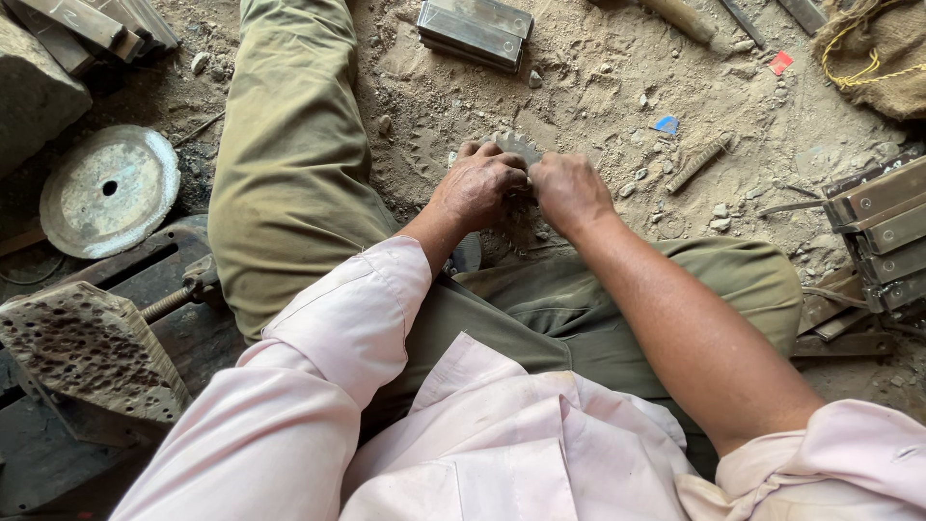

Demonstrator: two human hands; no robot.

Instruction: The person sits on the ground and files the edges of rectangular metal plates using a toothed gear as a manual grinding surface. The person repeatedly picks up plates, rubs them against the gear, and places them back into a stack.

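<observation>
On sandy ground between the person's legs, left hand (479, 188) & right hand (569, 190) sit together, both clamped on a toothed metal disc (518, 147). Looks stiff, heavyish, sharp-edged; grip flat faces, not teeth.

We are seeing no screens or signs; only a coarse brown sack (892, 58) with yellow cord is lying at the upper right of the frame, beside small red (780, 63) and blue scraps (667, 124).
</observation>
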